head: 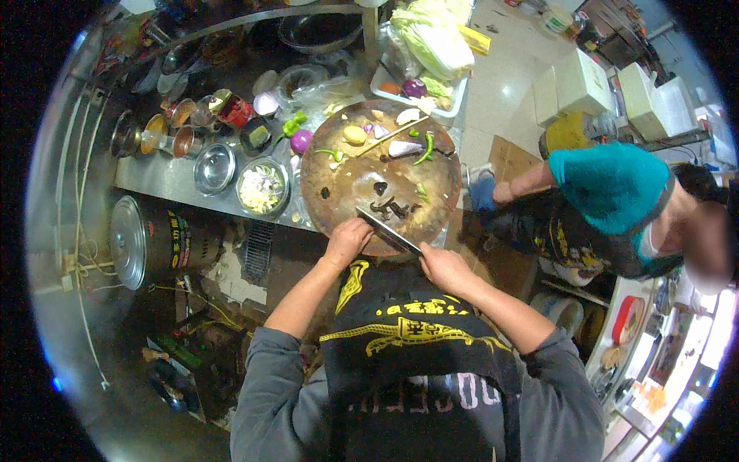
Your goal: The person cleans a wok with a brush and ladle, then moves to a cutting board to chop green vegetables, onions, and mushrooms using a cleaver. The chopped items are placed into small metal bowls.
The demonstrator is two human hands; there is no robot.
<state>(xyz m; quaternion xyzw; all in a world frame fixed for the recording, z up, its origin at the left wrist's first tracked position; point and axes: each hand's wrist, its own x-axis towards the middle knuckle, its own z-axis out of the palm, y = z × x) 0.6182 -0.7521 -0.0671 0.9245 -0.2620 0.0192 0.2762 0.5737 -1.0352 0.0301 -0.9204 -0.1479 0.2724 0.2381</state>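
A round wooden chopping block (346, 190) stands before me. My right hand (447, 267) is closed on the handle of a kitchen knife (390, 231), whose blade reaches up and left over the near part of the block. Beside the blade, my left hand (350, 237) rests with bent fingers at the block's near edge; whether it holds a piece is hidden. Dark strips of food (395, 208) lie just beyond the blade. Farther back on the block are a peeled yellow piece (354, 135), a green chili (427, 148), a cut onion piece (405, 149) and a thin stick (392, 136).
Left on the steel counter (167, 178) are a glass bowl of chopped vegetables (262, 187), an empty metal bowl (214, 169) and a purple onion (301, 141). Behind the block, a white tray (458, 99) holds napa cabbage (439, 43). A person in a teal top (615, 185) is close at right.
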